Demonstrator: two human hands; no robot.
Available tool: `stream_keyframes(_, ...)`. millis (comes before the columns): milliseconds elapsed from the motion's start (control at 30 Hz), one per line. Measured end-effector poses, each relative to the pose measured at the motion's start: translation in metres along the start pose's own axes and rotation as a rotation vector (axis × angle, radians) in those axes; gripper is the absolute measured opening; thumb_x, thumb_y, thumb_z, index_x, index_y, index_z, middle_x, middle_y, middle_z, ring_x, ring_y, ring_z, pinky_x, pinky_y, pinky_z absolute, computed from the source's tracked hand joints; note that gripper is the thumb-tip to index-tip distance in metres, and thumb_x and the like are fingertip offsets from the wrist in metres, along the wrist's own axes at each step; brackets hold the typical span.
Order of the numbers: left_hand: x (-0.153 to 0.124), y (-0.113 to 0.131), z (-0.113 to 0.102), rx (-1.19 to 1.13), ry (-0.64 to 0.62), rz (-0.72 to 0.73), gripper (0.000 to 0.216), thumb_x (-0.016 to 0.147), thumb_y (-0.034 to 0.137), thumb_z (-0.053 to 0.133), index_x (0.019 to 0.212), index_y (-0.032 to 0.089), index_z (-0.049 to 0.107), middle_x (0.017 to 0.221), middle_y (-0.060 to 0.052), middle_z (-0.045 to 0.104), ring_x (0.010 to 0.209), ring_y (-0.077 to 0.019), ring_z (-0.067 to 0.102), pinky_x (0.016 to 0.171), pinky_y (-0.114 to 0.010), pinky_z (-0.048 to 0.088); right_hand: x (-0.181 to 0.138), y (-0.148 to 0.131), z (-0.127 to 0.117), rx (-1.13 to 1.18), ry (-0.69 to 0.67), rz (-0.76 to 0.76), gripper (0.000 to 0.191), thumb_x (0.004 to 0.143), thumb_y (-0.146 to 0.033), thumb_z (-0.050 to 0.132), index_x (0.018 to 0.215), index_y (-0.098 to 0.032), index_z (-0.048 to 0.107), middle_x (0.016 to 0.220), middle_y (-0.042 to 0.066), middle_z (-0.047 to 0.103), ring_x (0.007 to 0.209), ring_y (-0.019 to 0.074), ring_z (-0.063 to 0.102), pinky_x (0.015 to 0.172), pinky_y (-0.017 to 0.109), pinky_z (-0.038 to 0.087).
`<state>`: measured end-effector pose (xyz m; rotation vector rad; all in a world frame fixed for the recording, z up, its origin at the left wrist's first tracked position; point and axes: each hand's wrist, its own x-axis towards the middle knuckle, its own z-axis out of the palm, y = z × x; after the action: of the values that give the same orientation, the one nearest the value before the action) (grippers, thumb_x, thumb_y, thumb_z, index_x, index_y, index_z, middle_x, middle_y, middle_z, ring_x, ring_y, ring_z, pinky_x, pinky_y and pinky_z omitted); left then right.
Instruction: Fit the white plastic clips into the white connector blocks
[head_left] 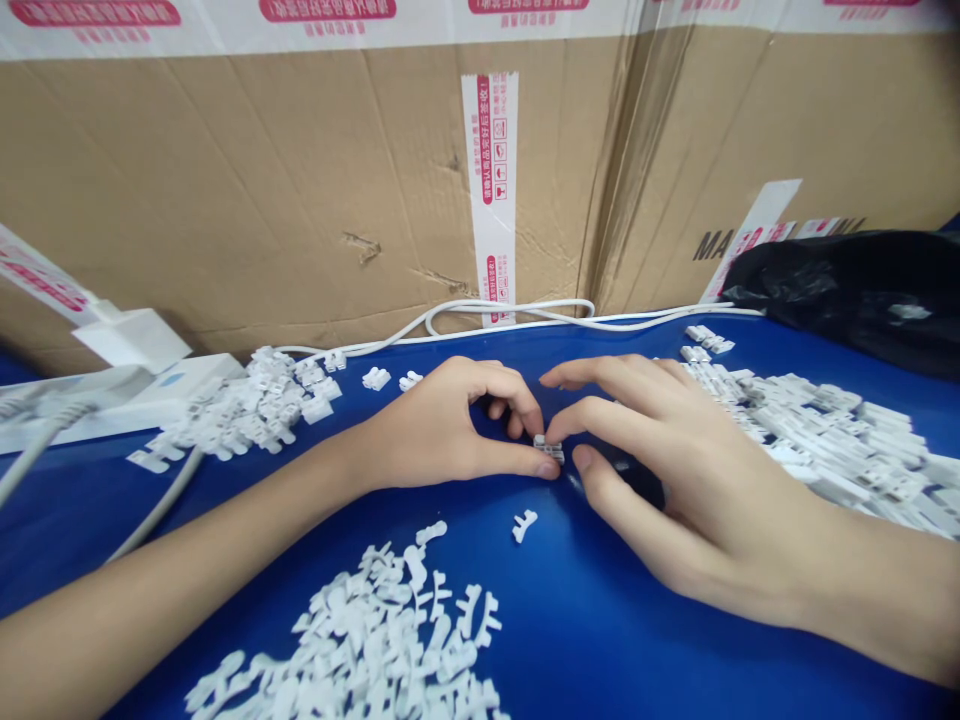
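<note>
Between thumb and forefinger, my left hand [457,425] pinches a small white plastic wire connector [549,449] just above the blue surface. My right hand [675,470] is close on its right side, thumb and fingers spread apart. Its forefinger or middle fingertip reaches the connector's upper edge; whether it presses on it I cannot tell. A loose white lever piece [524,525] lies just below the hands. In front is a heap of similar white lever pieces [375,640].
A pile of white connectors [255,405] lies at left by a power strip [187,385]. More white connector parts [832,440] are heaped at right, partly behind my right hand. Cardboard boxes [300,180], a white cable [510,308] and a black plastic bag [847,295] line the back.
</note>
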<state>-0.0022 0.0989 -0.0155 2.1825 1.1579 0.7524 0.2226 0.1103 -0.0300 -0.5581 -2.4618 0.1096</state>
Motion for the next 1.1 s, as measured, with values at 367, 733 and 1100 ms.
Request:
stream_keyframes(367, 0.0002, -0.0029, -0.0018, -0.078, 0.018, -0.048, 0.018, 0.075, 0.028, 0.085, 0.081, 0.016, 0.074, 0.077, -0.001, 0.068, 0.073, -0.0134, 0.059, 0.069, -0.026, 0.046, -0.0034, -0.0083, -0.0086, 0.007, -0.033, -0.326, 0.023, 0.094, -0.011, 0.051, 0.105, -0.021, 0.069, 0.099, 0.01, 0.07, 0.087, 0.0235, 0.066, 0.08, 0.038, 0.055)
stream_keyframes(733, -0.0003, -0.0042, -0.0019, -0.058, 0.023, -0.054, 0.014, 0.076, 0.027, 0.082, 0.082, 0.017, 0.075, 0.077, -0.001, 0.069, 0.073, -0.0135, 0.058, 0.069, -0.027, 0.047, -0.0015, -0.0075, -0.0054, 0.138, -0.215, -0.252, 0.023, 0.102, -0.015, 0.048, 0.105, -0.019, 0.07, 0.104, 0.009, 0.069, 0.094, 0.0191, 0.067, 0.086, 0.033, 0.057)
stream_keyframes(1100, -0.0005, 0.0005, 0.0001, -0.012, 0.021, -0.049, 0.021, 0.076, 0.035, 0.085, 0.081, 0.017, 0.074, 0.075, 0.0, 0.068, 0.073, -0.0138, 0.059, 0.07, -0.027, 0.044, -0.0033, -0.0025, -0.0039, 0.324, 0.081, 0.132, 0.013, 0.099, -0.024, 0.059, 0.097, -0.023, 0.072, 0.086, 0.002, 0.075, 0.07, 0.0154, 0.07, 0.061, 0.025, 0.057)
